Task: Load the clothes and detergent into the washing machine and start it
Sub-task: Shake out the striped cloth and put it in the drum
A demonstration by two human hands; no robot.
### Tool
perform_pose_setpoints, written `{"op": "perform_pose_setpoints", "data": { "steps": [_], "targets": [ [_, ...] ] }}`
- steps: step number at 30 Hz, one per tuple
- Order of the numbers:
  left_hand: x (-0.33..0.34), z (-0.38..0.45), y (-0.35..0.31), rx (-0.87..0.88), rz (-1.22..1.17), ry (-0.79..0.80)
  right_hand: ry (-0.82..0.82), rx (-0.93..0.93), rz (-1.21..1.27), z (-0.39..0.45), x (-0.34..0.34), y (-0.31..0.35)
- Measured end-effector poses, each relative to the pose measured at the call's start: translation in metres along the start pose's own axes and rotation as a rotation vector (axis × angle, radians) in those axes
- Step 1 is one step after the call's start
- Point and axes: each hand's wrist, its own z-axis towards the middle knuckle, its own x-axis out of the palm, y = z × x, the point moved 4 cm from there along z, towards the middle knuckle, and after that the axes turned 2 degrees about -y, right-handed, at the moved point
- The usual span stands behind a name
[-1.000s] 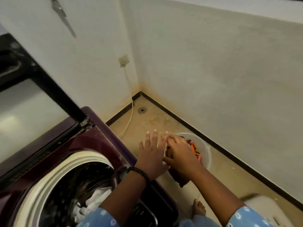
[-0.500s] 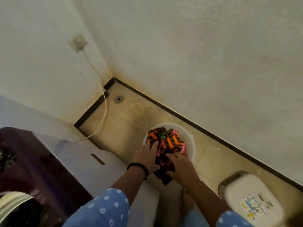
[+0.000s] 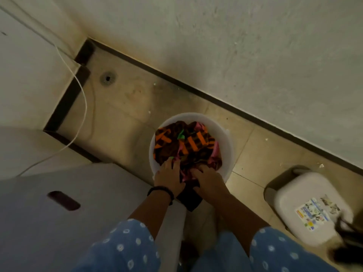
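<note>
Both hands are reaching down into the white bucket [image 3: 225, 142] on the floor [image 3: 125, 107], which is standing near the dark skirting of the right wall. The left hand [image 3: 169, 178] is digging its fingers into the near edge of the clothes [image 3: 186, 148], and the right hand [image 3: 208, 180] is clutching the same bundle just beside it; a dark piece is hanging over the bucket's near rim between the wrists. To lift well, the hands should probably be scooping under the heap and gathering the trailing piece, so nothing is dropping on the way to the washing machine [image 3: 68, 193], whose grey side is showing at the lower left. The bucket is holding a pile of dark cloth with orange, pink and green patches. A white jug [image 3: 306, 205] with a printed label, perhaps detergent, is standing on the floor towards the right edge.
</note>
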Motion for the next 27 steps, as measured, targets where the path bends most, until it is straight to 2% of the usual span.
{"op": "perform_pose_setpoints", "data": {
  "steps": [4,9,12,16,22,27],
  "targets": [
    [0.016,0.048,0.01,0.007,-0.002,-0.066,-0.085,-0.015,0.0,0.055,0.019,-0.012],
    [0.029,0.101,0.011,0.021,0.09,-0.175,-0.209,-0.006,-0.14,0.109,0.029,-0.027],
    [0.035,0.127,0.006,0.05,0.121,-0.238,-0.241,0.013,-0.223,0.136,0.039,-0.041],
    [0.049,0.152,0.006,0.043,0.113,-0.231,-0.247,0.055,-0.272,0.16,0.05,-0.062],
    [0.07,0.159,0.006,0.019,0.084,-0.121,-0.242,-0.059,-0.034,0.169,0.056,-0.076],
    [0.061,0.135,-0.005,0.036,-0.026,-0.228,-0.359,-0.103,0.145,0.135,0.034,-0.054]
  ]
}}
